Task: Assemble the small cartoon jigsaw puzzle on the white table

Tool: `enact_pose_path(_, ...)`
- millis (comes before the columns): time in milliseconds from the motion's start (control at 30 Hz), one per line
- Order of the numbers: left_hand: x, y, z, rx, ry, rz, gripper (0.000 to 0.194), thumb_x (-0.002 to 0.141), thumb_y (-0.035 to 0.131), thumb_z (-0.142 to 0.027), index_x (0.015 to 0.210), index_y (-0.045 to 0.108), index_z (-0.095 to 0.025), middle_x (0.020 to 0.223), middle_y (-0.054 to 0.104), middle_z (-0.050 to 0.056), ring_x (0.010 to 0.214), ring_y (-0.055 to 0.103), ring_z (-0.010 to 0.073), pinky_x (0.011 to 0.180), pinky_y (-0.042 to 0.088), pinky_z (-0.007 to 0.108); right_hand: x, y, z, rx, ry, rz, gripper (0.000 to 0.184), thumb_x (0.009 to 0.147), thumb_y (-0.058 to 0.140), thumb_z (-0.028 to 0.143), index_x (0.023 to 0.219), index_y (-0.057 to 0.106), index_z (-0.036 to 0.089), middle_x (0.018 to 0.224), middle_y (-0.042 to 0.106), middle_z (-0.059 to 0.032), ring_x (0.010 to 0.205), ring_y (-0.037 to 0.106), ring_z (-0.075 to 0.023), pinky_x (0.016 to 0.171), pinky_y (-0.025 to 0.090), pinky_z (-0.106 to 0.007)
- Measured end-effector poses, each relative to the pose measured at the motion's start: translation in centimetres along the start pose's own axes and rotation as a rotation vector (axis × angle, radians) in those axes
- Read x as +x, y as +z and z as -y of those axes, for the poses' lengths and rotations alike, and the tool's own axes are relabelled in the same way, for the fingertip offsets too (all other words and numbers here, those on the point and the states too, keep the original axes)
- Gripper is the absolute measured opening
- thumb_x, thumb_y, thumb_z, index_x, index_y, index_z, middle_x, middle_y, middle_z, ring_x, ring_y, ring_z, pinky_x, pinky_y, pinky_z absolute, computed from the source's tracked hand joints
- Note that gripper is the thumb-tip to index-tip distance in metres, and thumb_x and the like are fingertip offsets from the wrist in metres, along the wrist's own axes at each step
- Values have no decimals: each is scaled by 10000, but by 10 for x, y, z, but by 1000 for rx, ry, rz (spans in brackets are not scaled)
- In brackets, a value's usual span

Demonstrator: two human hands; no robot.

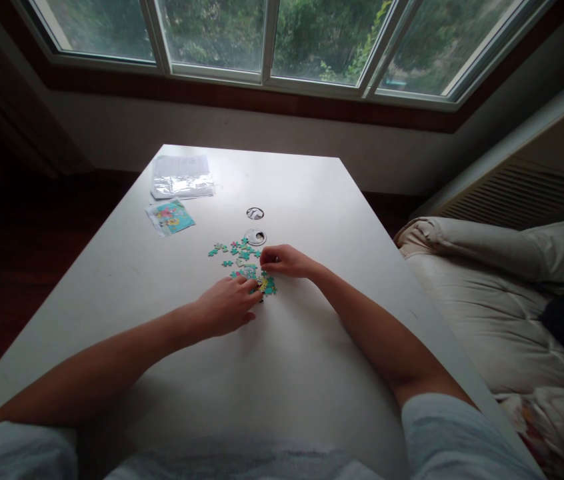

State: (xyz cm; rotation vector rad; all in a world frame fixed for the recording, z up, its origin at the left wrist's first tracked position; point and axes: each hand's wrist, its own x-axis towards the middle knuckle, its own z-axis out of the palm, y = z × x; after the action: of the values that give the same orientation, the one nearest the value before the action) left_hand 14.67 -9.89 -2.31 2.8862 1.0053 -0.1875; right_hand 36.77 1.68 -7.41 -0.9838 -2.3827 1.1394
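Small teal, green and yellow jigsaw puzzle pieces (245, 254) lie scattered near the middle of the white table. My left hand (227, 303) rests palm down at the near side of the pile, its fingers apart over a cluster of pieces (267, 285) with yellow in it. At the right edge of the pile is my right hand (282, 259), its thumb and fingers pinched together. Whatever those fingertips hold, if anything, is too small to make out. A few loose pieces (218, 248) lie to the left of the pile.
A picture card (171, 217) in a clear sleeve lies at the left on the white table (302, 193). Behind it is a clear plastic bag with papers (182, 175). Two round table fittings (255, 213) sit beyond the pieces. A padded sofa (482, 300) stands on the right.
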Motion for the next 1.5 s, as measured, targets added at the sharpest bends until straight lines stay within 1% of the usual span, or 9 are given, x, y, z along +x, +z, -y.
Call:
enact_pose_path(100, -1, 0, 0, 10, -6, 3, 380, 912, 656, -356, 1258, 599, -211, 1282, 626, 114, 1127, 617, 296, 884, 514, 402, 0, -1, 0, 18, -4, 15, 115, 824, 637, 254, 885, 682, 168, 772, 650, 15, 716, 551, -130, 679, 398, -240)
enact_pose_path(300, -1, 1, -1, 19, -7, -1, 368, 911, 657, -361, 1248, 606, -221, 1279, 625, 112, 1127, 615, 293, 865, 516, 390, 0, 0, -1, 25, -21, 35, 108, 820, 644, 248, 885, 679, 168, 767, 649, 19, 711, 548, -130, 685, 406, -244)
enact_pose_path(433, 0, 3, -1, 18, -17, 0, 366, 914, 650, -358, 1252, 607, -223, 1272, 625, 110, 1117, 617, 299, 859, 518, 403, 0, 1, -1, 18, -22, 23, 103, 826, 637, 238, 892, 682, 173, 783, 660, 14, 715, 557, -134, 684, 408, -245)
enact_pose_path(633, -1, 0, -4, 10, -30, 6, 333, 924, 635, -344, 1235, 615, -226, 1257, 626, 109, 1099, 614, 294, 842, 509, 395, 0, -1, -2, 28, -18, 72, 118, 833, 650, 258, 908, 683, 173, 788, 663, 13, 723, 561, -138, 683, 409, -244)
enact_pose_path(833, 0, -1, -4, 6, -39, 12, 312, 925, 637, -339, 1211, 620, -217, 1261, 622, 114, 1087, 612, 289, 850, 494, 391, -1, 1, -1, -64, -29, 36, 83, 828, 641, 200, 898, 680, 176, 772, 649, 22, 702, 545, -121, 657, 372, -227)
enact_pose_path(1033, 3, 10, -1, 47, 1, -72, 347, 918, 640, -399, 1210, 603, -215, 1409, 545, 110, 1100, 580, 282, 898, 454, 399, 0, 4, 2, -153, -49, 10, 47, 825, 655, 168, 865, 679, 171, 739, 611, 31, 664, 507, -103, 627, 326, -216)
enact_pose_path(1133, 5, 15, 0, 51, 13, -98, 367, 916, 638, -425, 1212, 594, -213, 1389, 557, 107, 1079, 568, 278, 897, 437, 400, 0, 5, 5, -204, -53, 0, 38, 826, 661, 162, 856, 684, 172, 745, 600, 25, 669, 496, -104, 623, 307, -216)
enact_pose_path(1267, 6, 17, -1, 43, -4, -111, 409, 902, 649, -423, 1243, 576, -209, 1372, 565, 116, 1093, 551, 291, 898, 417, 408, -1, 5, 8, -249, -47, 0, 38, 833, 663, 161, 859, 687, 174, 743, 595, 20, 673, 493, -109, 627, 296, -219)
enact_pose_path(1500, 9, 16, -4, 29, -28, -106, 393, 911, 638, -407, 1240, 568, -206, 1341, 569, 127, 1098, 541, 293, 899, 401, 414, 0, 6, 6, -274, -64, -14, 50, 830, 652, 152, 866, 675, 178, 758, 610, 15, 675, 496, -112, 626, 292, -220)
